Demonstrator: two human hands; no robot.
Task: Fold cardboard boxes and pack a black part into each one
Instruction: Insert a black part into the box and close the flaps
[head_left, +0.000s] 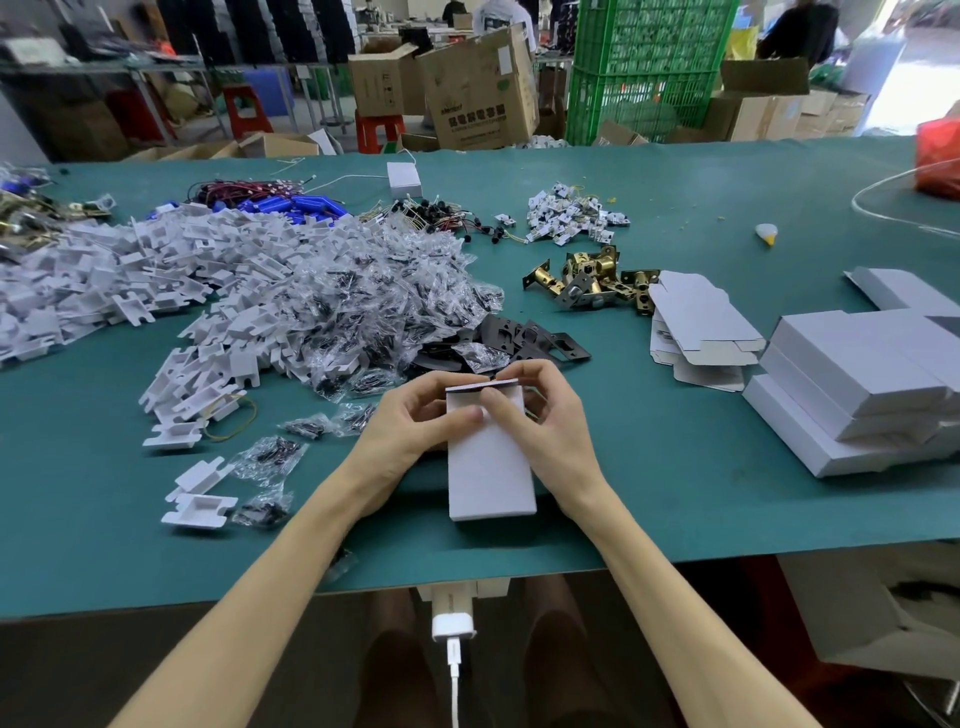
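Small white cardboard box (491, 462) flat on the green table mat (675, 493), far end pinched between left hand (410, 426) and right hand (540, 415), thumbs pressing its top flap. Bare mat near the front edge. Forearms converging, wrists low.

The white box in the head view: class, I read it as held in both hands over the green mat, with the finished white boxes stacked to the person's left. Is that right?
Not quite. The head view shows the white box held by the left hand and right hand over the green mat, but the finished boxes are stacked to the person's right, not left.
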